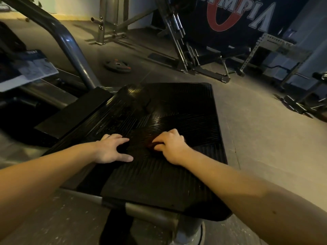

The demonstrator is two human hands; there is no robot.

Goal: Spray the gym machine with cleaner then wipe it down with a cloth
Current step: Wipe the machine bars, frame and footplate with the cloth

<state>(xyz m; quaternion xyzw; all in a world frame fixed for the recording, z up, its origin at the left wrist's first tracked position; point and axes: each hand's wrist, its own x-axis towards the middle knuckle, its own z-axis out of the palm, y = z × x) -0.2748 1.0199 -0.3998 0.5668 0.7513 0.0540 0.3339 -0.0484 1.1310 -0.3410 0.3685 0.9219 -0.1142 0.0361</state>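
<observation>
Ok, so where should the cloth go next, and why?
Probably push the right hand, which grips the cloth, forward along the ribbed plate. Much of the plate lies beyond it, and the left hand rests flat beside it, likely steadying.

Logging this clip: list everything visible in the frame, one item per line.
footplate: one, black ribbed, centre, part of the gym machine.
cloth: one, dark reddish, on footplate, right of centre.
frame tube: one, grey, upper left.
weight plate: one, black, floor behind.
banner: one, dark with red and white letters, back wall.
left hand: one, fingers spread, resting on footplate.
right hand: one, fingers curled on cloth.
</observation>
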